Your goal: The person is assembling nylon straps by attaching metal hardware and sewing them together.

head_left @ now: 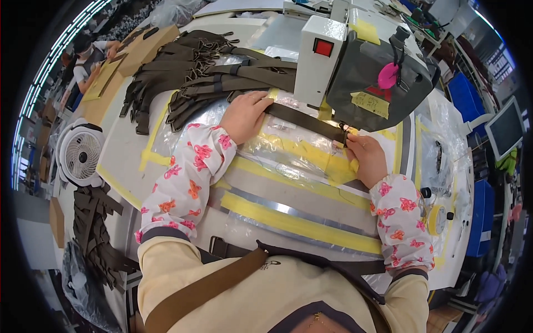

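A dark olive webbing strap [305, 123] stretches between my hands, under the head of a sewing machine [377, 83]. My left hand [245, 117] has its fingers closed on the strap's left part, thumb side toward the machine. At the strap's right end, my right hand [367, 160] pinches it close to a small dark metal fitting [348, 130] beneath the needle area, where a lamp glows. Fingertips of the right hand are partly hidden by the fitting. Yellow tape and clear plastic film [283, 150] cover the work surface below the strap.
Heaped olive straps with metal hooks [194, 61] lie at the far left. More straps [94, 233] hang beside a white fan [82, 155]. A tape roll [438, 218] and a tablet screen [505, 130] are on the right. Another person [86, 61] sits far left.
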Tool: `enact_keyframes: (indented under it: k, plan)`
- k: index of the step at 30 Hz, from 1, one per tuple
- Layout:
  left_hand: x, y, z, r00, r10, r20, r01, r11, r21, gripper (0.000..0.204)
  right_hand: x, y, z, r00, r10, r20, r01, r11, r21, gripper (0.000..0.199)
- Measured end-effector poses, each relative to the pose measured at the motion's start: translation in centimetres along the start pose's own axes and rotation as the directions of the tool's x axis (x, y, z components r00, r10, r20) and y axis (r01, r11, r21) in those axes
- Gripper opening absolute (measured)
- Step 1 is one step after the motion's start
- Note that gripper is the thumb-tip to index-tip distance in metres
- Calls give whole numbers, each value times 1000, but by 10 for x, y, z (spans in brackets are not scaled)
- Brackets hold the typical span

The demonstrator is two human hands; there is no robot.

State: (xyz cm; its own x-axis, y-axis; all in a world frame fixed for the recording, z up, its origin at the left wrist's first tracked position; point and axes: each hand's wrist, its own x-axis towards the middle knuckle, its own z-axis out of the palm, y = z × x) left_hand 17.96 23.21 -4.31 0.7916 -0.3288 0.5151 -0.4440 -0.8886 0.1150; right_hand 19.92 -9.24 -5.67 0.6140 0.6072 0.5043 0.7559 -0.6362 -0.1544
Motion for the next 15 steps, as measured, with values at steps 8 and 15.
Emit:
enact_keyframes:
  k: [8,15]
  plan:
    - [-7,-23,-5,995,-25,96,14,993,118,36,-1,19,-4,999,-16,36,14,998,66,9]
    - [-37,-46,-16,995,22,100,-40,981,188,30,4,7,-9,962,-230,144,233,973,0,14]
